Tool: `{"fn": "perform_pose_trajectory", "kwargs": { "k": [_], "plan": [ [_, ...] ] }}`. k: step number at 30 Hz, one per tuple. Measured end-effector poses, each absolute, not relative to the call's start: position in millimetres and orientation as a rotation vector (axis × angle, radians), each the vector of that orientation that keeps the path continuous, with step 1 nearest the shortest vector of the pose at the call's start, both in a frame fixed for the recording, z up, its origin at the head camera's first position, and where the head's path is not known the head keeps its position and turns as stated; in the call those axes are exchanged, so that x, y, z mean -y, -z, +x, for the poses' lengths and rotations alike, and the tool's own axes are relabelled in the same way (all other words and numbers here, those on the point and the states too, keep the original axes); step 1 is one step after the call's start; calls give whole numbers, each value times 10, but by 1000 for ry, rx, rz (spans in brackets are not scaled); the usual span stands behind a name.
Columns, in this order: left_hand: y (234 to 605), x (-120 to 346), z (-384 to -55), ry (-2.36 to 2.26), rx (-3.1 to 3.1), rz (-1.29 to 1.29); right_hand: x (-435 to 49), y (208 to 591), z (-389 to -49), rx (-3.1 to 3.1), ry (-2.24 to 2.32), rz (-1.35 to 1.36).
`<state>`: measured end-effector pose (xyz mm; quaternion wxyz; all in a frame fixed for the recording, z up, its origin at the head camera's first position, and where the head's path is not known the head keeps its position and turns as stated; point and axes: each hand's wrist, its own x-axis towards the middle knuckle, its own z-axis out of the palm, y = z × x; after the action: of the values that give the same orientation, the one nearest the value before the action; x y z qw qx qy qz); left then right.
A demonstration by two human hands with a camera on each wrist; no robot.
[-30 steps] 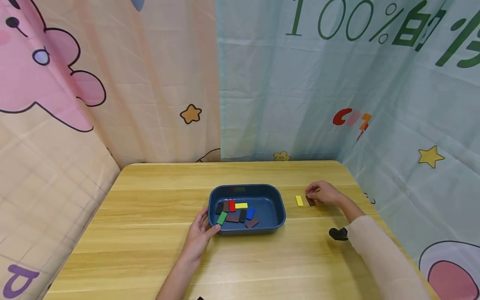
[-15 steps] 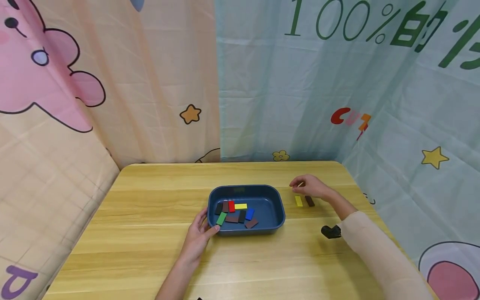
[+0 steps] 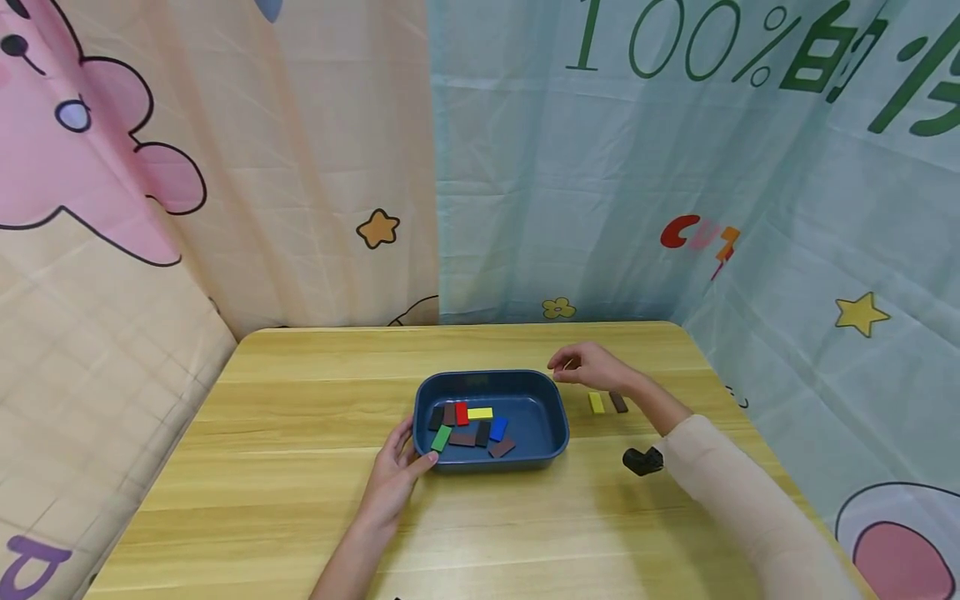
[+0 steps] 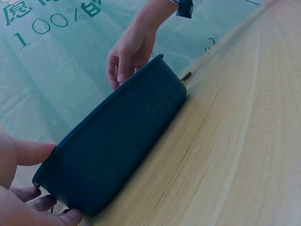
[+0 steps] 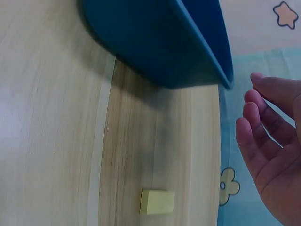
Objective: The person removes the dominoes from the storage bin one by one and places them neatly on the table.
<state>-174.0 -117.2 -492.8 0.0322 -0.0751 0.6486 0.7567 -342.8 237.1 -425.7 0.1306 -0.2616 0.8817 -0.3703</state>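
A dark blue tub [image 3: 536,421] stands mid-table in the head view, holding several domino-like blocks: black, brown, red, yellow, blue and green. My left hand [image 3: 392,477] grips its left end; in the left wrist view the thumb [image 4: 35,153] lies at the rim and the other fingers reach underneath. By the tub's far right corner hovers my right hand [image 3: 588,365], its fingers loosely bent and no block visible between them. Nearby on the table lie a yellow block [image 3: 596,402] and a dark brown block [image 3: 618,402]. The right wrist view shows the yellow block [image 5: 158,202] too.
Wood-grain tabletop [image 3: 285,467] surrounds the tub on all sides. Printed curtains [image 3: 337,150] hang behind the far edge and along both sides. A black device [image 3: 642,462] sits at the right wrist, by the beige sleeve [image 3: 742,508].
My right hand has left the dark brown block and moved left, past the yellow block, to the tub's far right corner. Both blocks lie where they were. The left hand keeps its grip.
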Motion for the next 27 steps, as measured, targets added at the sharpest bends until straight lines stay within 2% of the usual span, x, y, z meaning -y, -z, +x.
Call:
{"fn": "perform_pose_trajectory", "kwargs": {
  "k": [19, 27],
  "plan": [
    [4934, 1189, -1740, -2341, -1979, -233, -1786, 4320, -3464, -2432, 1014, -950],
    [4924, 1184, -1745, -2349, -1970, -214, -1592, 4412, -3452, -2392, 847, -1042]
  ]
}}
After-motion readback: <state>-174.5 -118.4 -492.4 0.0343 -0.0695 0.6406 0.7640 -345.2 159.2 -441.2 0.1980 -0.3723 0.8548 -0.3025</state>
